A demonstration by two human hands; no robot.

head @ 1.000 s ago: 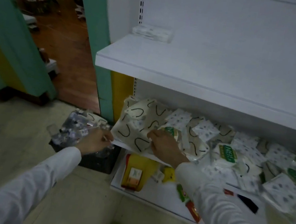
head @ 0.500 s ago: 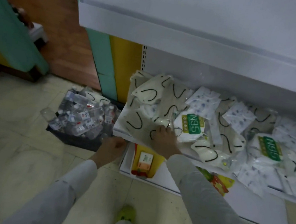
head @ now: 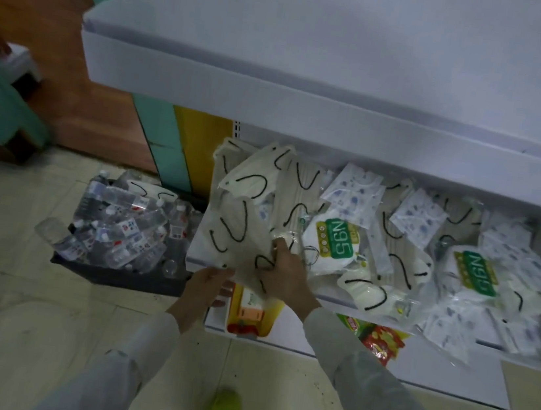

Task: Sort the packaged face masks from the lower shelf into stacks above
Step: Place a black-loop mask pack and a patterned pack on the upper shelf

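The lower shelf [head: 329, 298] holds a jumble of packaged face masks. At its left end lie beige masks with black ear loops [head: 240, 214]. Two N95 packs with green labels [head: 334, 244] [head: 475, 273] sit in the middle and right, among white packs with blue dots [head: 353, 190]. My right hand [head: 282, 272] presses down on the beige packs near the shelf's front edge and grips them. My left hand [head: 209, 282] is under the overhanging edge of those same packs, fingers spread. The white upper shelf [head: 312, 83] juts out above.
A dark crate of clear plastic bottles [head: 121, 230] stands on the floor left of the shelf. Below the mask shelf, the bottom board [head: 295, 342] carries a yellow-orange box [head: 250, 309] and red-green snack packets [head: 378, 339]. My green shoe [head: 225, 405] is on the tiled floor.
The camera has tilted down and closer. My left hand rose from below the shelf edge to the overhanging beige packs; my right hand stayed on them and pulled them slightly over the edge.
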